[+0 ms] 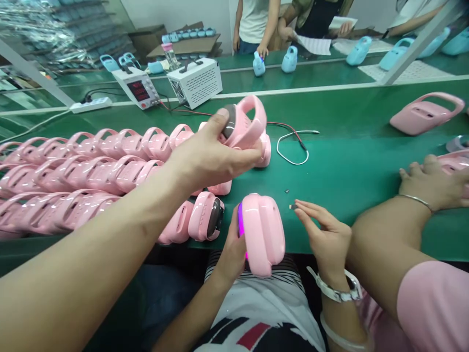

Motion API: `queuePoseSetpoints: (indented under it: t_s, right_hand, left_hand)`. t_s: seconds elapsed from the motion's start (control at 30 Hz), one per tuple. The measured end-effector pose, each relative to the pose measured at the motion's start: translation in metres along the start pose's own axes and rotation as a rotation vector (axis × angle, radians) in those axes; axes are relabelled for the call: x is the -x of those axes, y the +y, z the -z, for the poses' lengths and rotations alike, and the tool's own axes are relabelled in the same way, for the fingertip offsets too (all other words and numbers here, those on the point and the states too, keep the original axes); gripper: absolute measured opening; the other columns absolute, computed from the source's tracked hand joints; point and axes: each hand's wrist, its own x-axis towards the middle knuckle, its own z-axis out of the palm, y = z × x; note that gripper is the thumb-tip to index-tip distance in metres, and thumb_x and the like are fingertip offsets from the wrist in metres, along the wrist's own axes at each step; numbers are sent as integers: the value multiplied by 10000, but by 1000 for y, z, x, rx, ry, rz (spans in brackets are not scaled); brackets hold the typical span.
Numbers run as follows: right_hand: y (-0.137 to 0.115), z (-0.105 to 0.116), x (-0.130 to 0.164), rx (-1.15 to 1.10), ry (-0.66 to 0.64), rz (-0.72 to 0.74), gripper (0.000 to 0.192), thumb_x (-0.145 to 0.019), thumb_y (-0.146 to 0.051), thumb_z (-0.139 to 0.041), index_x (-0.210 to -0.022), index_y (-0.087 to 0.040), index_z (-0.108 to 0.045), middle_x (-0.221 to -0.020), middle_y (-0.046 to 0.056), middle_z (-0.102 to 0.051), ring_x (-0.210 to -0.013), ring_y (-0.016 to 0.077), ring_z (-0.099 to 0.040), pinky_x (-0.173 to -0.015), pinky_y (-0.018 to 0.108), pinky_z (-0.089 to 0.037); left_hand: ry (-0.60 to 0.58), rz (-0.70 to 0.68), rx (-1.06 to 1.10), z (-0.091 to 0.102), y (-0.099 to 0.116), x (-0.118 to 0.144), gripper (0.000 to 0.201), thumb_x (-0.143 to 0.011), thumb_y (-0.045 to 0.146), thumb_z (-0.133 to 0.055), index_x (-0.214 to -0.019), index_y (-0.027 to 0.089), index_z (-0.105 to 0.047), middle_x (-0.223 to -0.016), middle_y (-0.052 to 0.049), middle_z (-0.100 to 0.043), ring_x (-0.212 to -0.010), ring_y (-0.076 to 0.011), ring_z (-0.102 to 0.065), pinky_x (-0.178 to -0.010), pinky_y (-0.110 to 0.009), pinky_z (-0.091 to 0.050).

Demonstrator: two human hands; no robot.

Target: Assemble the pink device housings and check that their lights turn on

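My left hand (234, 247) is wrapped round a pink handled device (264, 234), held upright near the table's front edge. A purple glow shows along its left side, and its front face is turned from view. To its right and apart from it, my right hand (326, 234) pinches a small dark piece with a light tip (293, 207) between thumb and fingertips. A tiny dark bit (287, 191) lies on the green table (340, 166) just beyond. From the left, a co-worker's hand (216, 151) holds another pink handled device (246, 122) above the table.
Rows of pink handled devices (84, 171) fill the left side. Behind them stand a power supply (137, 90) and a vented metal box (198, 83). A white cable (293, 161) lies ahead. Another co-worker's hand (432, 183) is on the right; people stand across the table.
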Motion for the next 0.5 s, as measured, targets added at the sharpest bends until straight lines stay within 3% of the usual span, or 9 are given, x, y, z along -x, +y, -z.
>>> queuePoseSetpoints:
  t_s: [0.13, 0.2, 0.3, 0.4, 0.5]
  right_hand:
    - [40, -15, 7, 123, -89, -38, 222, -820, -427, -716, -765, -250, -837, -955, 118, -810, -1028, 351, -684, -949, 595, -509]
    - [50, -17, 13, 152, -106, -43, 246, -820, -440, -695, -740, -253, -832, -973, 128, -807, -1088, 374, -652, -961, 626, -485]
    - [47, -11, 15, 155, -108, -34, 256, -840, -426, -659, -790, -242, -830, -1020, 126, -803, -1122, 364, -652, -974, 611, -487]
    - [23, 3, 10, 119, -42, -9, 215, -889, -349, -642, -905, -227, -818, -1036, 101, -799, -1091, 304, -689, -972, 528, -512]
    - [-10, 17, 6, -125, 49, 75, 157, -919, -207, -646, -894, -241, -798, -916, 32, -786, -926, 214, -717, -884, 393, -543]
  left_hand:
    - [57, 74, 152, -16, -66, -22, 241, -823, 324, -479, -1025, 260, -594, -945, -77, -547, -1071, -269, -521, -810, -420, -538]
    - [87, 103, 234, -22, -87, -25, 244, -813, 296, -480, -1027, 258, -590, -943, -80, -536, -1052, -270, -532, -780, -412, -546]
    - [145, 137, 367, -23, -95, -27, 259, -800, 253, -481, -1038, 257, -585, -945, -83, -525, -1024, -271, -552, -737, -398, -556]
    - [215, 216, 527, -20, -90, -28, 299, -801, 212, -475, -1077, 254, -581, -958, -88, -529, -982, -269, -581, -685, -382, -563]
    - [198, 473, 782, -17, -86, -29, 351, -842, 188, -448, -1176, 209, -553, -985, -108, -541, -919, -251, -612, -623, -349, -564]
